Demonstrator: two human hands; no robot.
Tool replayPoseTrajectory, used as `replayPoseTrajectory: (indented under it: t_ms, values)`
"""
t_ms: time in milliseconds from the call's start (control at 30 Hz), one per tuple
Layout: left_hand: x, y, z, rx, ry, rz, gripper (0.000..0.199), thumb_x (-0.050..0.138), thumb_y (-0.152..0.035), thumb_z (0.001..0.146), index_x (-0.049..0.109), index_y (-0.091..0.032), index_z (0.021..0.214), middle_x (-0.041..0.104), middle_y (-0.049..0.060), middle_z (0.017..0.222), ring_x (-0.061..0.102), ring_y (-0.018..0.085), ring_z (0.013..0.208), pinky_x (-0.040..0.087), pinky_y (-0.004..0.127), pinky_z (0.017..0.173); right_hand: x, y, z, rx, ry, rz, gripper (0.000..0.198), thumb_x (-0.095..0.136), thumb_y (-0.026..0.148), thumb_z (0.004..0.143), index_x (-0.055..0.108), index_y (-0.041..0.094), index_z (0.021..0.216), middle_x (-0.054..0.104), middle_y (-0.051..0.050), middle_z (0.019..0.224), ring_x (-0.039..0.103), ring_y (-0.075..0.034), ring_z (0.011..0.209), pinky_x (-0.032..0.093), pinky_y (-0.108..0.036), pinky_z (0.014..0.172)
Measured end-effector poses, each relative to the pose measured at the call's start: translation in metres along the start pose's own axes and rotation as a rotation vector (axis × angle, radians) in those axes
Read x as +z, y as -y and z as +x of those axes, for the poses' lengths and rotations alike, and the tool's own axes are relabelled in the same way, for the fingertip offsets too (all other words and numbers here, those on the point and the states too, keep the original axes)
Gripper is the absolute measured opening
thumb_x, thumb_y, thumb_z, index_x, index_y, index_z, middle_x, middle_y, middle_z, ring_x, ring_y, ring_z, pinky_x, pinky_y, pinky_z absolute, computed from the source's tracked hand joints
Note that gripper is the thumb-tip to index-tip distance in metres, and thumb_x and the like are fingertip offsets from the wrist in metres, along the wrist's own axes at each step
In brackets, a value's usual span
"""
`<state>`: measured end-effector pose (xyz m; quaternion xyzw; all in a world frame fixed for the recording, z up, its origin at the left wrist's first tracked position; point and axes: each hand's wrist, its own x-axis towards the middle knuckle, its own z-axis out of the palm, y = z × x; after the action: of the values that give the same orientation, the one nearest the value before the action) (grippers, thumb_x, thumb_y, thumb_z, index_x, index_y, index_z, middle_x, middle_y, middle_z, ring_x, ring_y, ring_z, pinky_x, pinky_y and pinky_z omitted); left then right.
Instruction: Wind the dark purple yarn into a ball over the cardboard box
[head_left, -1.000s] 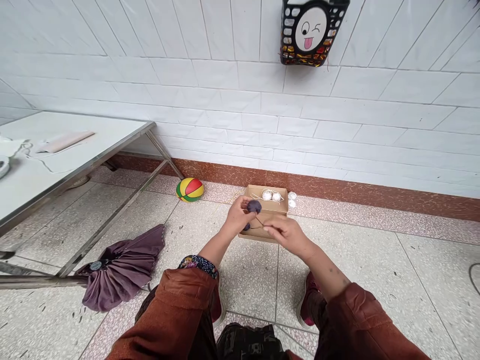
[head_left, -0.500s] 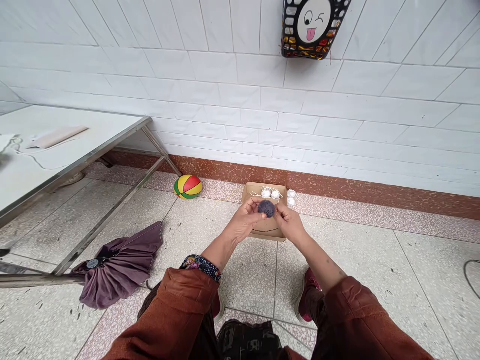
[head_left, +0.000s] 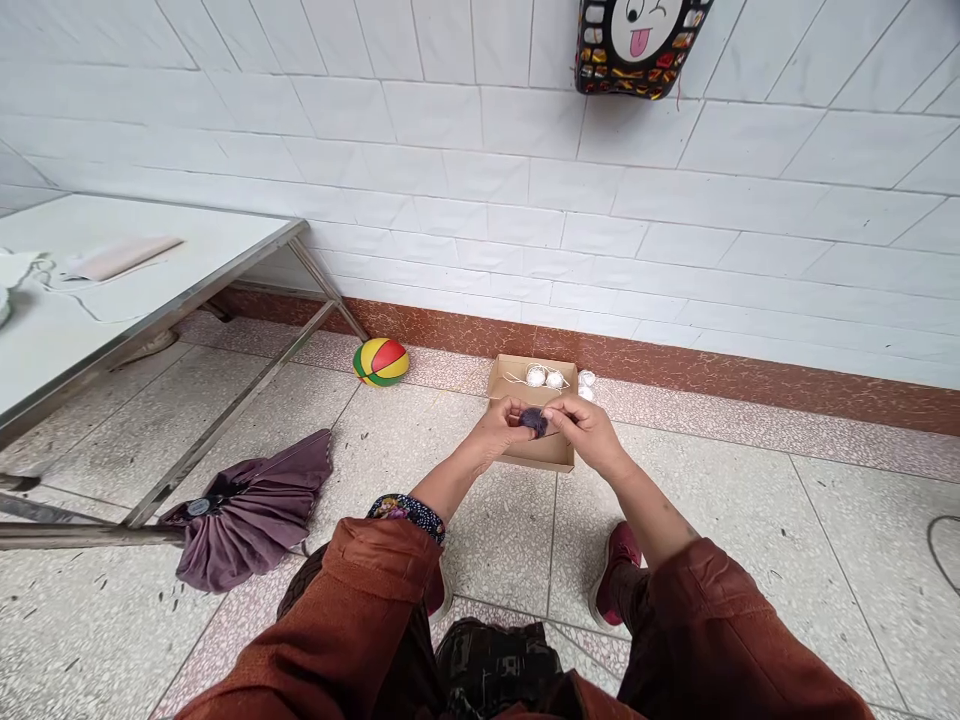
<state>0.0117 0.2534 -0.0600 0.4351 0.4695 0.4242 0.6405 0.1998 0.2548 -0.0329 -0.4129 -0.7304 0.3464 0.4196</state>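
Note:
A small dark grey-purple ball of yarn (head_left: 534, 422) is held in my left hand (head_left: 498, 426), thumb on the near side and fingers curled behind. Close against its right side, my right hand (head_left: 590, 430) is closed in a pinch, apparently on the yarn's strand; the strand is too thin to make out clearly. Both hands are over an open cardboard box (head_left: 534, 457) on the floor. At the back of that box lie two white yarn balls (head_left: 544, 377) with loose ends. More white balls (head_left: 586, 385) sit just outside its right edge.
A striped yellow, red and green ball (head_left: 381, 362) rests by the wall. To the left stands a metal-framed white table (head_left: 225, 240), with a folded purple umbrella-like cloth (head_left: 251, 515) near its leg. A black basket (head_left: 637, 60) hangs on the tiled wall (head_left: 450, 150).
My right hand has shifted from the ball's right side to its upper right, now covering part of it. The ball has turned slightly in my left hand. The whole view has tilted a little.

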Motion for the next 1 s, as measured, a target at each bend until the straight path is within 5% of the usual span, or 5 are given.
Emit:
replayPoseTrajectory:
  t_ms: [267,433,667,833,1000]
  values:
    - [0.006,-0.015,-0.009,-0.025,0.278,-0.315,0.041,0.085,-0.015,0.059,0.067,-0.018,0.096,0.068,0.003,0.092,0.062,0.015,0.086,0.049,0.03,0.083,0.005,-0.026,0.005,0.106,-0.122,-0.116,0.026,0.053,0.039,0.095,0.063,0.022,0.078,0.063,-0.001,0.073,0.056,-0.017,0.068,0.045,-0.028,0.066]
    - [0.002,-0.018,0.001,0.052,0.056,-0.496,0.043,0.085,-0.018,0.059,0.064,-0.019,0.096,0.068,0.004,0.1,0.064,0.016,0.092,0.05,0.031,0.085,0.022,-0.036,-0.008,0.094,0.078,-0.302,0.019,0.051,0.03,0.098,0.064,0.023,0.087,0.065,-0.001,0.078,0.061,-0.018,0.073,0.045,-0.026,0.067]
    - [-0.012,0.0,0.016,0.08,-0.257,-0.265,0.045,0.082,-0.02,0.056,0.06,-0.019,0.095,0.067,0.002,0.095,0.063,0.015,0.086,0.048,0.029,0.078,0.03,-0.005,-0.023,-0.201,0.394,-0.296,0.021,0.05,0.031,0.102,0.067,0.022,0.092,0.069,-0.004,0.088,0.064,-0.018,0.077,0.048,-0.028,0.071]
    - [-0.01,0.007,0.013,0.065,-0.216,-0.107,0.042,0.081,-0.019,0.055,0.061,-0.018,0.091,0.067,0.001,0.088,0.061,0.016,0.084,0.046,0.031,0.081,0.003,0.011,-0.011,-0.129,0.153,-0.074,0.026,0.05,0.039,0.101,0.068,0.023,0.091,0.07,-0.003,0.084,0.065,-0.019,0.077,0.05,-0.03,0.074]
    - [0.0,-0.003,-0.001,0.027,0.065,0.056,0.04,0.079,-0.016,0.059,0.063,-0.017,0.095,0.068,0.002,0.089,0.06,0.015,0.082,0.044,0.03,0.08,-0.013,0.001,0.001,-0.014,-0.078,-0.024,0.027,0.055,0.041,0.097,0.067,0.022,0.083,0.066,-0.002,0.079,0.061,-0.019,0.075,0.047,-0.03,0.072]
